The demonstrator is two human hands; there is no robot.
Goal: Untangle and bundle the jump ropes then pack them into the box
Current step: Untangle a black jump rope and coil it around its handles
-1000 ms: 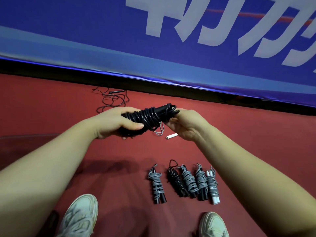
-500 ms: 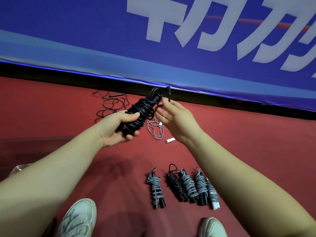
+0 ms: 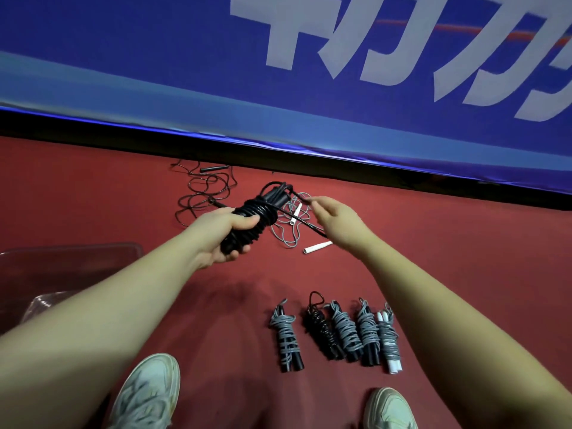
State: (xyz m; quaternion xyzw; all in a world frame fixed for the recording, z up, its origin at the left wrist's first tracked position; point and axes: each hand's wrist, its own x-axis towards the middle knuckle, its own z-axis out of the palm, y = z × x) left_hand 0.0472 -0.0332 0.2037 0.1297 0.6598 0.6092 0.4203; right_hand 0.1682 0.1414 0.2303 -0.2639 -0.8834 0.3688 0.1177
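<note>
My left hand (image 3: 216, 235) grips a black jump rope bundle (image 3: 260, 213), handles wrapped in coils, tilted up to the right. My right hand (image 3: 337, 219) pinches the bundle's loose black rope end and holds it stretched out to the right. On the red floor below lie several finished bundles (image 3: 335, 334) in a row. A loose grey rope with white handles (image 3: 294, 226) lies under my hands. A loose black rope (image 3: 202, 190) is spread out behind it. The clear plastic box (image 3: 71, 267) sits at the left, partly hidden by my left arm.
A blue banner wall (image 3: 278, 88) stands along the far edge of the red floor. My two white shoes (image 3: 148, 394) are at the bottom of the view.
The bundle has come lower and tilted flatter. My right hand moved from the bundle's top out to the right, drawing the loose rope end with it.
</note>
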